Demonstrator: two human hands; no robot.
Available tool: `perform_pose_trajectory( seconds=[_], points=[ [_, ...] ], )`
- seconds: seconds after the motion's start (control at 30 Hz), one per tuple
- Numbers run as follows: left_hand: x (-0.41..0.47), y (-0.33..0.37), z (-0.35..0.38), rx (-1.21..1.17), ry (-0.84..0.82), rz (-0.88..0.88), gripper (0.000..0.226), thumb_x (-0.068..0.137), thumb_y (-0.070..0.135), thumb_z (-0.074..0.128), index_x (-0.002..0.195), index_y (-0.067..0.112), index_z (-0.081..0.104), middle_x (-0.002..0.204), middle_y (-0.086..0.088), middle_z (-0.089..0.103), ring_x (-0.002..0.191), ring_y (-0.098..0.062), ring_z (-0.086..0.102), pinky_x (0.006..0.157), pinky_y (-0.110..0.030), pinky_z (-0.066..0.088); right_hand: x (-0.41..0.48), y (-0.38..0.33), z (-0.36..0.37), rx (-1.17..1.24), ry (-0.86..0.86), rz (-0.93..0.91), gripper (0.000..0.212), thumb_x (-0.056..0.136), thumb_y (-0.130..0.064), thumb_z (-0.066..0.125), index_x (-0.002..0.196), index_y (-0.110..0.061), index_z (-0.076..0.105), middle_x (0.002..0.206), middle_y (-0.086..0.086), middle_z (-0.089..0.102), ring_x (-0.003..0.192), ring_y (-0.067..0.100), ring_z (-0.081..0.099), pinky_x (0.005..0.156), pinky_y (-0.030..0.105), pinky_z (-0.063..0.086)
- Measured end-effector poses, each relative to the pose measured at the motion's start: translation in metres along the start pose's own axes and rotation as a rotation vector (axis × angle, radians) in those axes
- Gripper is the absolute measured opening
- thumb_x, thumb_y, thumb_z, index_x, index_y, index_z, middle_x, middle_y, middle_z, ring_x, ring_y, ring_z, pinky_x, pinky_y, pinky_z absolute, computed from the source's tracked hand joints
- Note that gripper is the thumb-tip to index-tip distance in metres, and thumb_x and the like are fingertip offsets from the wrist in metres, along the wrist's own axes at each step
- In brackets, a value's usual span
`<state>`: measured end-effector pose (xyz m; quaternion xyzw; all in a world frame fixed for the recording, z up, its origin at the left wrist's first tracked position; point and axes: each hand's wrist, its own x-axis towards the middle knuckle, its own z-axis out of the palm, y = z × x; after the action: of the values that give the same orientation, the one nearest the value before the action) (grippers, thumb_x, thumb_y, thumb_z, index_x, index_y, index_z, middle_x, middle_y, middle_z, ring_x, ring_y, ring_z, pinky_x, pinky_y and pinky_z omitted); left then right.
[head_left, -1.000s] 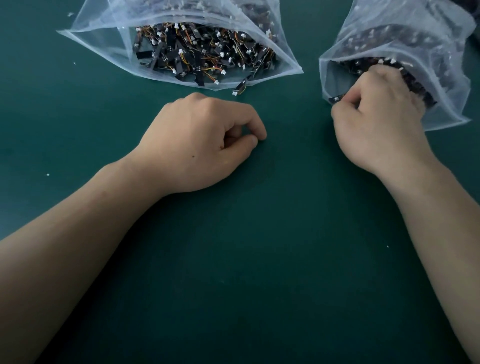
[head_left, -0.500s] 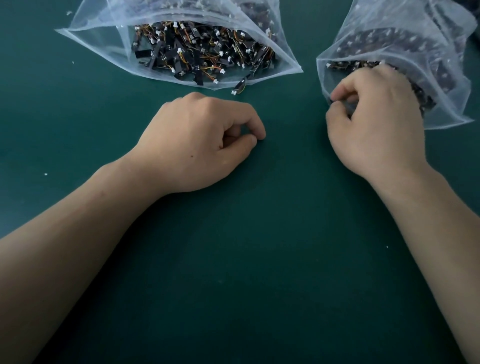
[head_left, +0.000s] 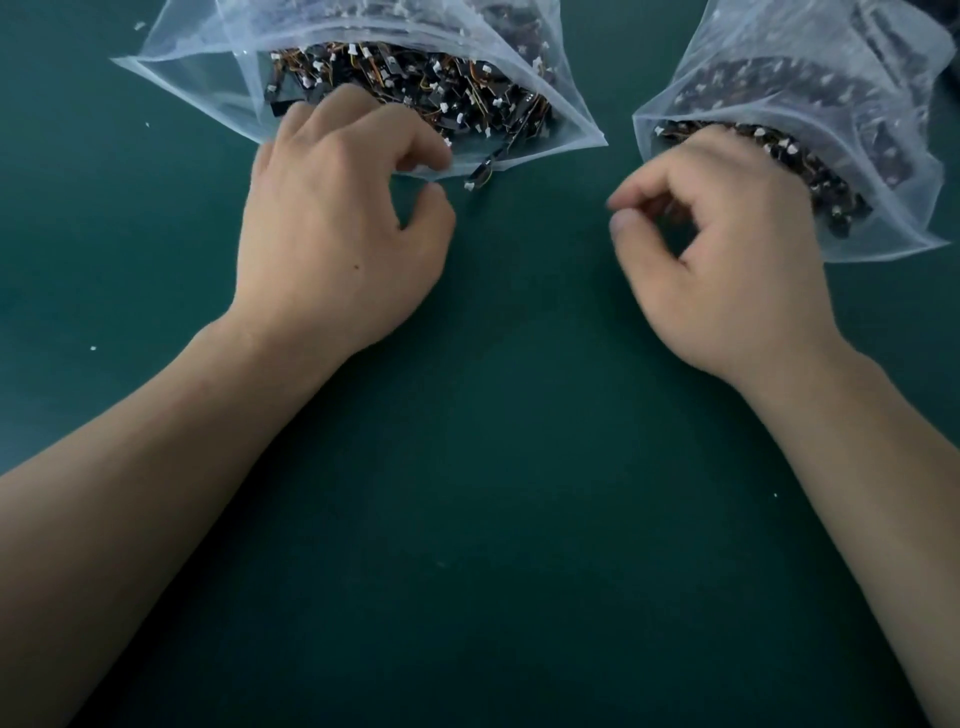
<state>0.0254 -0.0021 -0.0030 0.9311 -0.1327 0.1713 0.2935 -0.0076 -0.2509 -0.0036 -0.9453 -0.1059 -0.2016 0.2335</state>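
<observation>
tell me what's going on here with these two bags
A person is working at a green table with two clear bags of small black wired parts. The left hand is at the mouth of the left bag, thumb and forefinger apart. The right hand sits beside the right bag, its fingers curled as if pinching, but it is too blurred to tell whether it holds anything. One part pokes out of the left bag.
</observation>
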Motion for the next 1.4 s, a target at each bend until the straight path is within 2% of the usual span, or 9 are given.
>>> perform_pose_trajectory(
  seconds=[0.1,0.23,0.4,0.6,0.9,1.13,1.23,1.3,1.4],
  points=[
    [-0.001,-0.004,0.003,0.168,-0.11,-0.031,0.039,0.097,0.036,0.055,0.132,0.023,0.065,0.135,-0.002,0.055,0.131,-0.032,0.045,0.112,-0.042,0.03,-0.004,-0.01,0.007,0.023,-0.114,-0.102,0.012,0.096,-0.019,0.066,0.098,-0.012,0.076,0.096,0.001,0.067,0.09,0.023,0.061,0.084,0.038,0.049],
    [-0.004,-0.002,0.004,0.196,-0.149,-0.002,0.041,0.099,0.037,0.054,0.135,0.022,0.066,0.133,-0.004,0.052,0.129,-0.034,0.042,0.113,-0.047,0.028,-0.004,-0.012,0.008,0.041,-0.185,-0.095,0.014,0.099,-0.023,0.066,0.102,-0.016,0.077,0.101,0.0,0.067,0.095,0.021,0.061,0.085,0.042,0.05],
    [-0.007,0.001,0.004,0.277,-0.127,-0.022,0.039,0.099,0.037,0.052,0.134,0.026,0.065,0.134,-0.008,0.048,0.136,-0.034,0.035,0.12,-0.05,0.013,-0.004,-0.013,0.009,0.013,-0.186,-0.104,0.015,0.099,-0.023,0.066,0.107,-0.016,0.076,0.106,-0.001,0.066,0.099,0.021,0.059,0.086,0.04,0.05],
    [-0.01,0.011,0.003,0.234,-0.155,0.028,0.038,0.101,0.037,0.055,0.132,0.017,0.065,0.129,-0.01,0.051,0.124,-0.034,0.045,0.102,-0.041,0.039,-0.003,-0.014,0.012,-0.049,-0.201,-0.109,0.033,0.098,-0.027,0.063,0.128,-0.014,0.068,0.131,0.001,0.06,0.121,0.024,0.055,0.105,0.041,0.046],
    [-0.023,0.024,0.003,0.212,-0.167,0.163,0.034,0.099,0.038,0.055,0.114,0.012,0.072,0.112,-0.005,0.059,0.11,-0.027,0.053,0.093,-0.04,0.048,-0.001,-0.024,0.017,-0.116,-0.238,-0.1,0.05,0.1,-0.031,0.061,0.147,-0.013,0.058,0.153,0.003,0.049,0.14,0.027,0.046,0.118,0.044,0.039],
    [-0.011,0.014,0.001,0.031,-0.158,0.132,0.017,0.097,0.017,0.061,0.103,0.013,0.077,0.103,-0.002,0.064,0.099,-0.025,0.06,0.084,-0.047,0.054,0.0,-0.024,0.018,-0.138,-0.268,-0.086,0.053,0.101,-0.034,0.056,0.151,-0.016,0.055,0.148,0.003,0.052,0.137,0.027,0.045,0.12,0.043,0.035],
    [-0.012,0.011,0.003,0.109,-0.128,0.127,0.02,0.094,0.021,0.064,0.111,0.021,0.075,0.114,0.002,0.061,0.113,-0.028,0.053,0.105,-0.042,0.04,0.0,-0.023,0.019,-0.138,-0.264,-0.082,0.047,0.101,-0.034,0.056,0.144,-0.014,0.063,0.143,0.003,0.055,0.134,0.027,0.047,0.119,0.042,0.035],
    [-0.013,0.01,0.004,0.143,-0.115,0.115,0.027,0.093,0.024,0.064,0.12,0.025,0.07,0.124,0.004,0.058,0.122,-0.027,0.046,0.104,-0.033,0.023,0.0,-0.023,0.019,-0.134,-0.264,-0.077,0.046,0.101,-0.034,0.056,0.142,-0.014,0.064,0.141,0.002,0.055,0.134,0.026,0.047,0.118,0.039,0.033],
    [-0.013,0.01,0.006,0.142,-0.143,0.096,0.035,0.095,0.024,0.062,0.13,0.026,0.065,0.136,0.006,0.056,0.131,-0.025,0.041,0.101,-0.029,0.014,0.0,-0.024,0.019,-0.136,-0.27,-0.069,0.049,0.101,-0.033,0.056,0.145,-0.014,0.058,0.142,0.001,0.053,0.135,0.026,0.045,0.117,0.038,0.032]
  ],
)
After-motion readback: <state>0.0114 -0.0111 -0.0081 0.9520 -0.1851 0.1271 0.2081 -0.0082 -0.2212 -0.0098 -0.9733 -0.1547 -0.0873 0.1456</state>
